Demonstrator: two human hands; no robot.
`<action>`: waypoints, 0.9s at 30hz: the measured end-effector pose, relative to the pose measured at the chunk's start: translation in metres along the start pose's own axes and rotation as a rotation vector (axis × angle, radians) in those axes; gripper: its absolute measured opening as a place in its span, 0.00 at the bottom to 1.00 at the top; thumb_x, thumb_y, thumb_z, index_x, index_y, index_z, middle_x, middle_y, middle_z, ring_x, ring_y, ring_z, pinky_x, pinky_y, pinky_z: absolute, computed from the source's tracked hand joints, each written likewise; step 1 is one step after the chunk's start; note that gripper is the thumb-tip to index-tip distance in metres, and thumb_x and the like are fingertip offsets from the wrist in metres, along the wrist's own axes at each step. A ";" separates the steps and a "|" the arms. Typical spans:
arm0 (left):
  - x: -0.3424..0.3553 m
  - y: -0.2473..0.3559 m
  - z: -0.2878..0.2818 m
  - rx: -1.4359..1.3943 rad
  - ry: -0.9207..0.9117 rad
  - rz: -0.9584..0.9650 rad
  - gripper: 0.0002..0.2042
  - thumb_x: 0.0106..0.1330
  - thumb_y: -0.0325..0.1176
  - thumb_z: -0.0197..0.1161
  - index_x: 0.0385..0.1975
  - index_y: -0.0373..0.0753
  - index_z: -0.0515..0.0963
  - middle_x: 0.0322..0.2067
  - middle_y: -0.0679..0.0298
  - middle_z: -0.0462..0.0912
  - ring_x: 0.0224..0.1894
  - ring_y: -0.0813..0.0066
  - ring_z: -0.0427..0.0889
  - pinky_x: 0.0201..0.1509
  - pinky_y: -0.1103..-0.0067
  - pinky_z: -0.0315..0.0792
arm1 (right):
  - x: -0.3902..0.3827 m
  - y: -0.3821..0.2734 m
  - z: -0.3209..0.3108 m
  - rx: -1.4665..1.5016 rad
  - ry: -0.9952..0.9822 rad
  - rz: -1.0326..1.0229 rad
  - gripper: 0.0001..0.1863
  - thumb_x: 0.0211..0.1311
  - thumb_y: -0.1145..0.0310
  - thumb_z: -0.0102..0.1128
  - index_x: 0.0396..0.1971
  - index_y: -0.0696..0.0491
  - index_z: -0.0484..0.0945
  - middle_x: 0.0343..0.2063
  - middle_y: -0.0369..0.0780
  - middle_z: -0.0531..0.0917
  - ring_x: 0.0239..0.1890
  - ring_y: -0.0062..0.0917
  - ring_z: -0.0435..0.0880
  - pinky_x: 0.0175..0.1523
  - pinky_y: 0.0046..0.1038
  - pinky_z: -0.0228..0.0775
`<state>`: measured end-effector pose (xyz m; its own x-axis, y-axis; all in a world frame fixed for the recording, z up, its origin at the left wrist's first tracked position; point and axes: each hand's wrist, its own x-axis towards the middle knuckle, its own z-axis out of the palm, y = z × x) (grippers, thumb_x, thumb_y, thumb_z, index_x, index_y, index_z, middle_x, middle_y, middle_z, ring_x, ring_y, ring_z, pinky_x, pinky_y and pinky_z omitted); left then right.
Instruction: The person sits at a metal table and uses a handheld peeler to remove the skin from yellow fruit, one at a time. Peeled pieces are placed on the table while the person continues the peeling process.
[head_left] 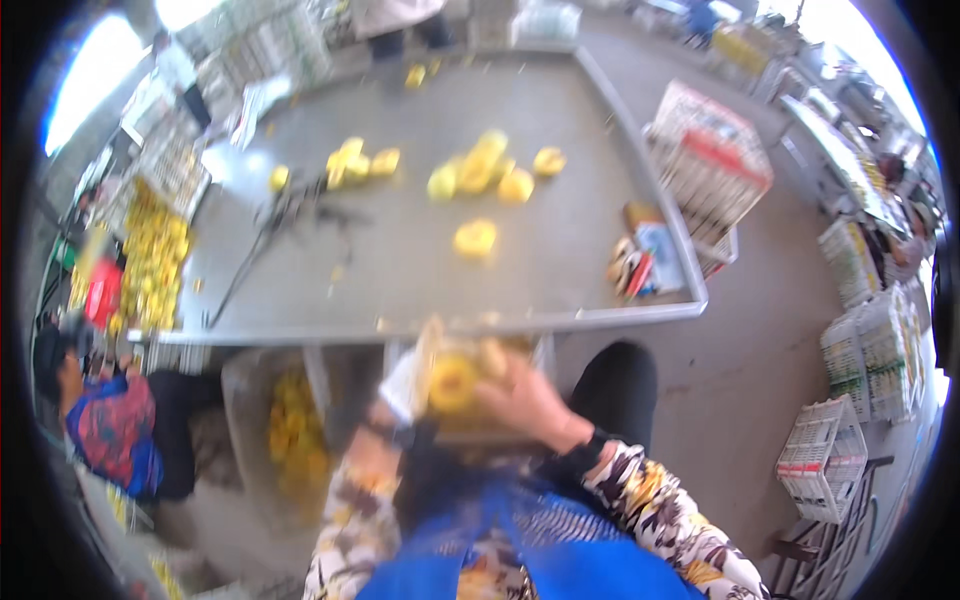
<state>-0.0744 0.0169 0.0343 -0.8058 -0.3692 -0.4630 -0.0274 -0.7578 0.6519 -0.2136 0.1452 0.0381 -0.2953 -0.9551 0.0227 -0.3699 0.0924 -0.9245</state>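
Two hands at table edge [620,315]: right hand [525,400] fingers curled on yellow cored fruit [452,382]; left hand [400,395] grip unclear, blurred. Risk: slippery fruit dropping off.

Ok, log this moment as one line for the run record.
right hand: holds yellow ring-shaped fruit piece | left hand: beside it, grip unclear | metal table: more yellow pieces

fruit pieces [480,165]: table [420,270] centre, toward far edge | small packets [640,262]: near right corner | crate [710,165]: right of table
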 end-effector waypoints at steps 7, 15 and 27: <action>-0.006 -0.001 0.020 -0.094 0.077 0.348 0.30 0.60 0.61 0.41 0.42 0.37 0.71 0.36 0.56 0.78 0.37 0.66 0.78 0.41 0.74 0.73 | 0.014 -0.008 0.010 0.226 0.107 0.046 0.20 0.55 0.57 0.58 0.40 0.56 0.68 0.18 0.38 0.75 0.13 0.17 0.71 0.17 0.23 0.63; 0.018 -0.013 0.038 -0.372 0.182 0.644 0.20 0.64 0.49 0.46 0.44 0.40 0.69 0.36 0.61 0.75 0.37 0.69 0.75 0.41 0.76 0.73 | 0.020 -0.004 0.047 0.174 0.196 -0.030 0.18 0.55 0.58 0.54 0.32 0.59 0.69 0.16 0.41 0.75 0.16 0.27 0.74 0.20 0.30 0.66; 0.001 -0.014 0.032 -0.233 0.354 0.587 0.19 0.62 0.51 0.50 0.35 0.38 0.71 0.26 0.60 0.77 0.26 0.67 0.77 0.28 0.75 0.74 | -0.010 -0.026 0.022 -0.196 -0.034 0.041 0.12 0.52 0.70 0.51 0.34 0.61 0.66 0.22 0.55 0.74 0.29 0.52 0.74 0.30 0.41 0.66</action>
<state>-0.0937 0.0446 0.0445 -0.4081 -0.8726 -0.2683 0.5097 -0.4616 0.7261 -0.1813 0.1462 0.0535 -0.2852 -0.9580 -0.0292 -0.5232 0.1812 -0.8327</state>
